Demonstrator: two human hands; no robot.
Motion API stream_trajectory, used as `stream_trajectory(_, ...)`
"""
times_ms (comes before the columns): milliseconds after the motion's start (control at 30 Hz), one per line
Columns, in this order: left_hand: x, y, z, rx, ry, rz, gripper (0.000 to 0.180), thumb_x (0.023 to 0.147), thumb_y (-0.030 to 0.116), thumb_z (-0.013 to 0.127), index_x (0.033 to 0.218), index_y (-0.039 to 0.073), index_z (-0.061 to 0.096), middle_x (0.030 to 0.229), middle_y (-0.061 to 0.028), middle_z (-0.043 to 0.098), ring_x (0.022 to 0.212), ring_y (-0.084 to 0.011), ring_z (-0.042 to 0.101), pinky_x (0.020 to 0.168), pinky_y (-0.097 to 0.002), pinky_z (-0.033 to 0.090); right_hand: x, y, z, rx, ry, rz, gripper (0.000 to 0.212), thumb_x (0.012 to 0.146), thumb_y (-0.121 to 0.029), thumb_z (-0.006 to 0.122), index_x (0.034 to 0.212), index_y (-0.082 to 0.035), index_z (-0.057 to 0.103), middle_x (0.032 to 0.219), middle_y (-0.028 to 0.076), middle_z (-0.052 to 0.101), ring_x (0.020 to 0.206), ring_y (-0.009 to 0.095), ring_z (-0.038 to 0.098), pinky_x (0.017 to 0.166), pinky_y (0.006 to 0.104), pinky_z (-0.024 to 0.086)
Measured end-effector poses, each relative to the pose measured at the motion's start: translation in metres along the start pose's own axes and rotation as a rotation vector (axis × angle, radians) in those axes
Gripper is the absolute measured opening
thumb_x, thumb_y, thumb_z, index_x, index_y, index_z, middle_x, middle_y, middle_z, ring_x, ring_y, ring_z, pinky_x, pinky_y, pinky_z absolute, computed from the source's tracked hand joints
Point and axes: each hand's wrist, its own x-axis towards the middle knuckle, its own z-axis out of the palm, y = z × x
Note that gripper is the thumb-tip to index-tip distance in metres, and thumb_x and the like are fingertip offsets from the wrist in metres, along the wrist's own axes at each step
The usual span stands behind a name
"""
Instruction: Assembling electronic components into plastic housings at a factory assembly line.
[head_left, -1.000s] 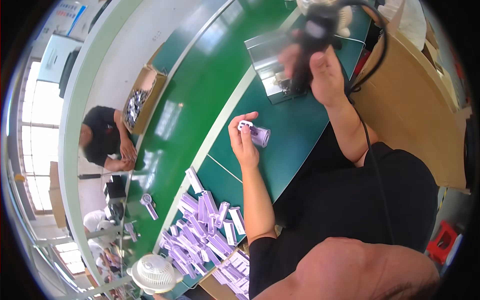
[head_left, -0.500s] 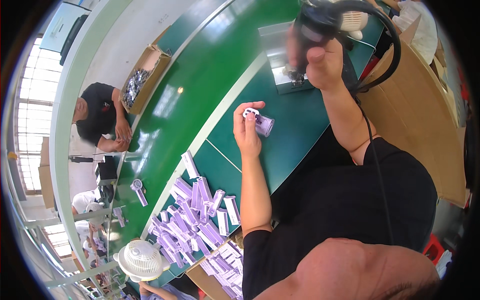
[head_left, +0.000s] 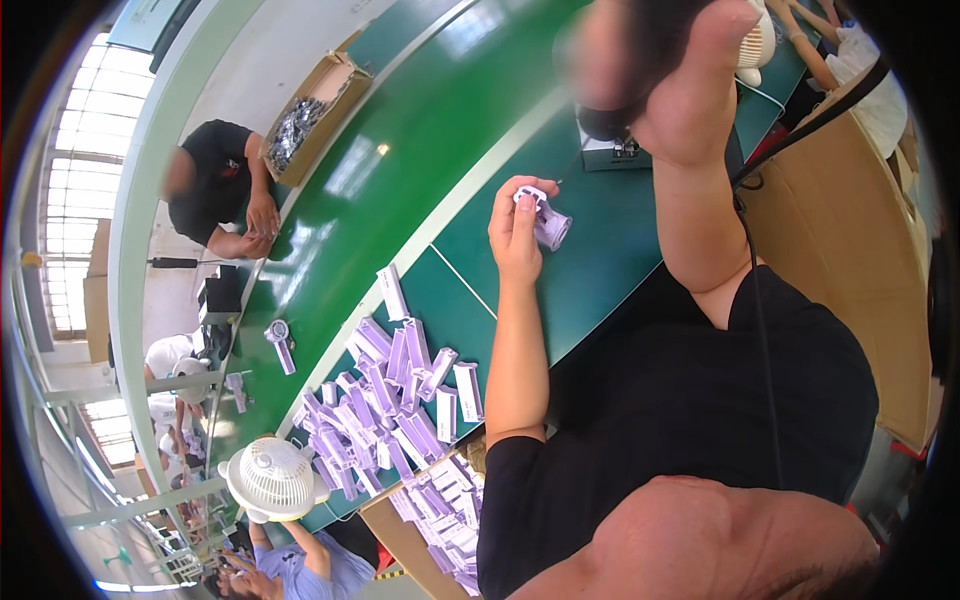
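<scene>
– Since the earlier frame, what's shifted?

– Mostly the right hand [head_left: 692, 115]: it looms larger at the top edge, closer to the camera. Both hands sit a little higher and further right in the frame, though the whole view has slid too.

– And what are they holding?

– The right is wrapped round a blurred dark tool [head_left: 668, 38]. The left hand [head_left: 517, 228], upper centre, pinches a lilac part [head_left: 552, 229] between thumb and fingers, over the green bench [head_left: 600, 262].

– Where's the risk?

– I'd watch the black cord [head_left: 818, 118], upper right. It passes near the cardboard [head_left: 850, 240], so a catch there could jerk the tool. Also, that pinch looks light; a knock might tip the part loose.

– Would it join the lilac pile [head_left: 385, 405], lower left of centre?

– Probably not; that's well apart.
</scene>
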Motion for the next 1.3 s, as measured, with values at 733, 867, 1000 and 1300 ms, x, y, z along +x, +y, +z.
stream_trajectory(733,-0.002,-0.001,-0.007,-0.154,-0.008,-0.036,0.035,0.105,0.021,0.054,0.128,-0.004,0.057,0.113,-0.0194,0.069,0.103,-0.0276,0.067,0.094,-0.0383,0.051,-0.002,0.012,0.057,-0.429,0.260,0.778,0.065,0.094,-0.061,0.069,0.113,0.001,0.059,0.074,0.003,0.060,0.057,0.008,0.054,0.053,0.0212,0.043)
stream_trajectory(867,-0.004,-0.002,-0.007,-0.175,0.002,-0.014,0.035,0.106,0.019,0.055,0.130,-0.005,0.056,0.113,-0.0203,0.069,0.103,-0.0280,0.067,0.094,-0.0387,0.052,-0.005,0.023,0.056,-0.616,0.205,0.801,0.063,0.084,-0.067,0.078,0.104,-0.007,0.073,0.071,-0.003,0.060,0.061,0.005,0.058,0.056,0.0211,0.046)
stream_trajectory(1000,-0.005,-0.002,-0.005,-0.194,0.012,0.018,0.038,0.106,0.017,0.052,0.136,-0.006,0.054,0.126,-0.0171,0.065,0.117,-0.0263,0.061,0.104,-0.0392,0.045,-0.033,0.031,0.047,-0.580,0.248,0.815,0.057,0.086,-0.061,0.078,0.104,-0.007,0.072,0.070,-0.002,0.060,0.060,0.006,0.058,0.056,0.0227,0.046)
stream_trajectory(1300,-0.009,-0.014,-0.014,-0.264,0.027,0.053,0.039,0.105,0.010,0.050,0.140,-0.005,0.055,0.137,-0.0125,0.062,0.129,-0.0250,0.056,0.111,-0.0393,0.040,-0.056,0.025,0.036,-0.554,0.217,0.907,0.059,0.087,-0.057,0.080,0.117,-0.007,0.071,0.084,0.000,0.068,0.071,0.008,0.062,0.062,0.0247,0.049)
